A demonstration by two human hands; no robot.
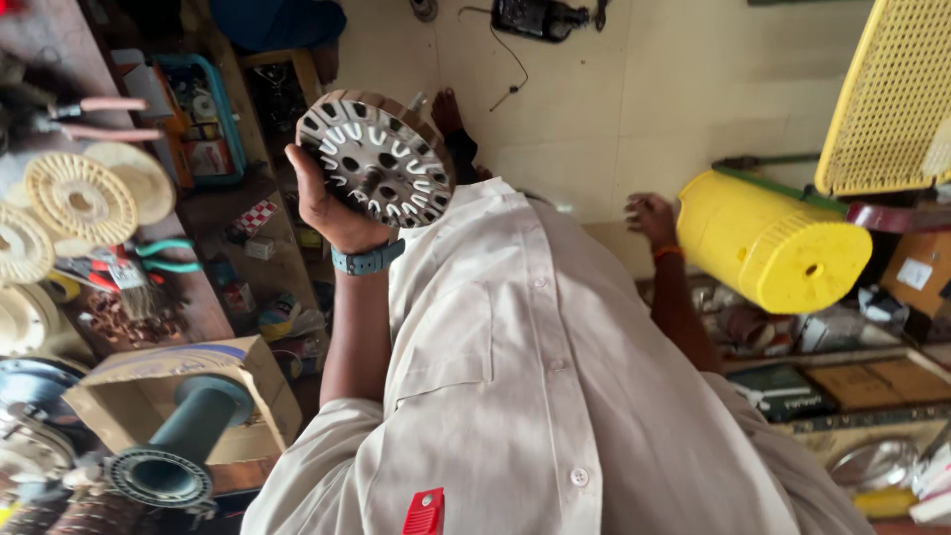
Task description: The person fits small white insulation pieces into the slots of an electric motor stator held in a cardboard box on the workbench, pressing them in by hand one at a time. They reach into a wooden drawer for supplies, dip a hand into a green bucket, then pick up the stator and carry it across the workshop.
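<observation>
One slotted metal stator core is sitting clamped in my left hand, raised over the shirt; my right hand is hanging apart, its grip unclear, near a yellow drum.

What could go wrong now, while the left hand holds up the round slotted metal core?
1. The left hand grips the motor stator core only at its rim, over a cluttered workbench. It looks heavy, so it might slip and fall onto the pliers or plastic spools.
2. The right hand is lowered beside the yellow drum, away from the core, so nothing supports it from the other side.
</observation>
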